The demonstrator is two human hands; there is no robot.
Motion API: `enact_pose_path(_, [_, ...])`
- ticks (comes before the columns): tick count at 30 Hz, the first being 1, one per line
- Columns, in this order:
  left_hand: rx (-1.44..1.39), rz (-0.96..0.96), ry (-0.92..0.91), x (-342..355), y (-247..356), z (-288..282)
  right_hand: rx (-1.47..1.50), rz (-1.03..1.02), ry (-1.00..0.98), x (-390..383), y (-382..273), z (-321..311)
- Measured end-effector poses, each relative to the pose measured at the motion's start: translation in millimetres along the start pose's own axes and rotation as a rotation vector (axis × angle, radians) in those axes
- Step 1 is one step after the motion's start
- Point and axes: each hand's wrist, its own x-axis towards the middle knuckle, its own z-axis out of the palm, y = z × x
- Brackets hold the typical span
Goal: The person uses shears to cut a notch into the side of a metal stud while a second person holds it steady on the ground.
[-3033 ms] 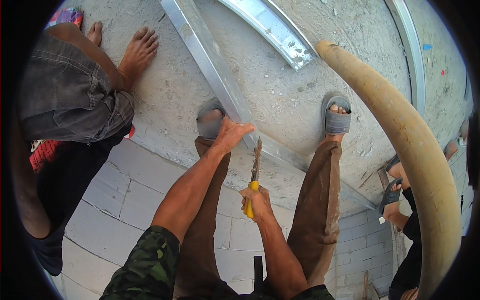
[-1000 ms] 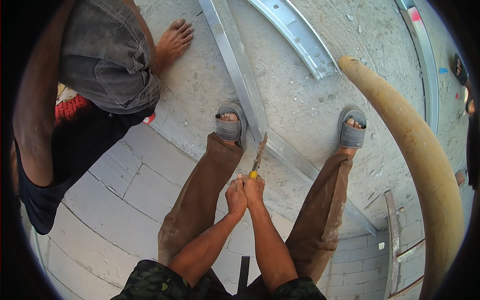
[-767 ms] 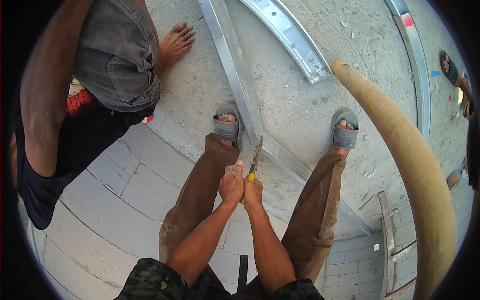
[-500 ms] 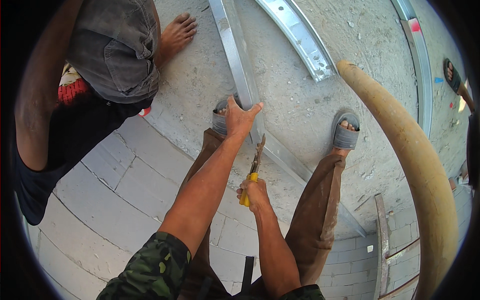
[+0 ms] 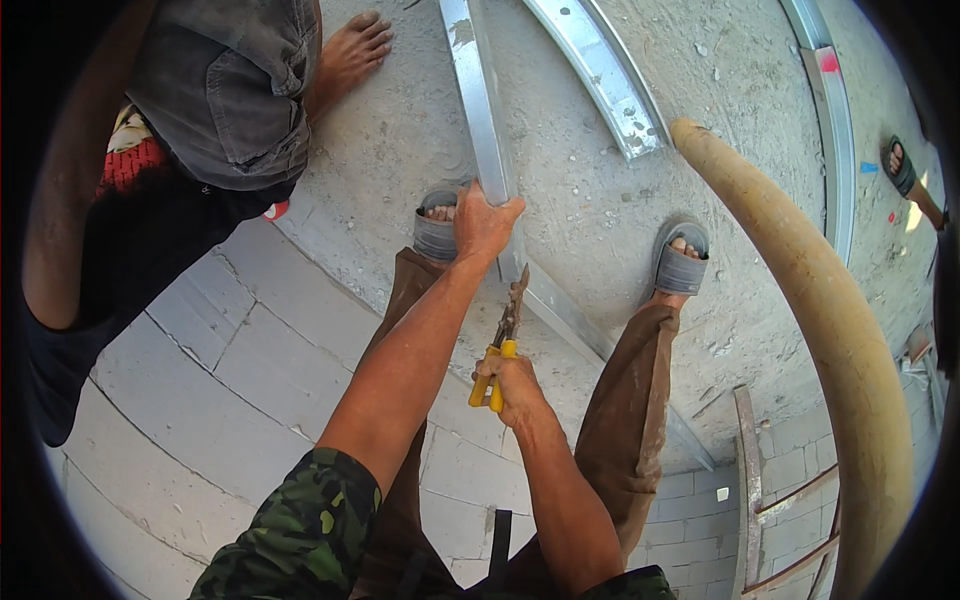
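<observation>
My left hand [image 5: 484, 226] grips a long galvanized metal stud [image 5: 470, 80] that points up and away between my sandaled feet. Another metal length [image 5: 565, 315] lies on the concrete, running from that stud's lower end toward the lower right. Just below the junction, my right hand [image 5: 516, 388] holds snips with yellow handles [image 5: 496, 385] and dirty metal jaws [image 5: 513, 310], handles spread slightly. The jaws point up beside the stud's end; I cannot tell whether they touch it. A short channel piece [image 5: 590, 70] with punched holes lies farther ahead.
A co-worker's leg in grey shorts [image 5: 215, 95] and bare foot are close on my left. A thick tan pole [image 5: 800, 280] crosses my right side. Beyond it lie another metal channel [image 5: 835, 150] and someone's sandaled foot [image 5: 900, 165]. A rusty frame [image 5: 745, 470] stands over light blockwork [image 5: 230, 400].
About a second ago both my hands were together on the snips. My left hand has since moved up onto the stud, and the snips' yellow handles have spread apart.
</observation>
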Motion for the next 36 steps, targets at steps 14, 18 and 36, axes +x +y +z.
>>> enact_pose_path(14, [-0.368, 0.049, -0.103, 0.1, -2.8, 5.3, -0.046, -0.138, 0.158, -79.7, 15.7, -29.3])
enact_pose_path(18, [-0.422, 0.027, -0.141, -4.9, 3.3, 7.5, -0.141, -0.233, 0.242, -93.9, -20.6, -47.9])
enact_pose_path(36, [-0.884, -0.445, -0.122, -172.2, -81.2, 108.2, -0.461, -0.234, 0.322, -134.8, -78.8, -74.4])
